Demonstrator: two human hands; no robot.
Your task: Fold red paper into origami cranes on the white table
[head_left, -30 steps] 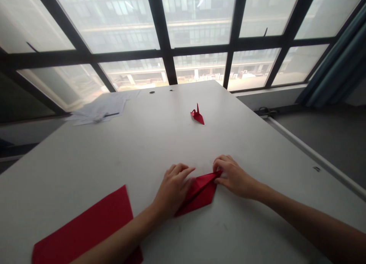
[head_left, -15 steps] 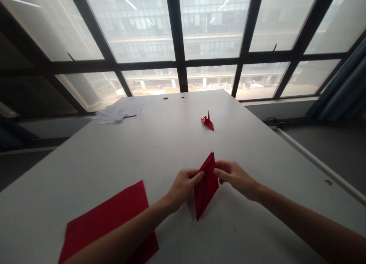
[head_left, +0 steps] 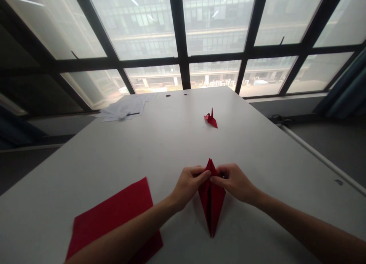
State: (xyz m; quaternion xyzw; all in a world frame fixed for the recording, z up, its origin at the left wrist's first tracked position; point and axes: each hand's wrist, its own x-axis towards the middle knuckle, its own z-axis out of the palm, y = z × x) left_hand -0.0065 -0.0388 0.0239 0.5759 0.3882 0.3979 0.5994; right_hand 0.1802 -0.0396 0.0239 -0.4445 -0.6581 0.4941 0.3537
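Observation:
A folded red origami paper [head_left: 217,203], a long diamond with a slit down its middle, is held between both hands above the white table [head_left: 171,149]. My left hand [head_left: 190,184] pinches its left side near the upper part, thumb on the front. On the other side my right hand [head_left: 236,182] grips the right half, its thumb close to the left thumb at the centre line. Fingers behind the paper are hidden. The lower tip points toward me.
A red origami crane [head_left: 211,121] stands farther back on the table. Flat red paper [head_left: 114,214] lies at the left, partly under my left forearm. White sheets [head_left: 122,107] with a dark pen [head_left: 133,114] lie at the far left, before the windows.
The folded paper has turned from slanted to nearly upright in view, its slit now facing me. My right hand has moved in from the edge and taken hold of it.

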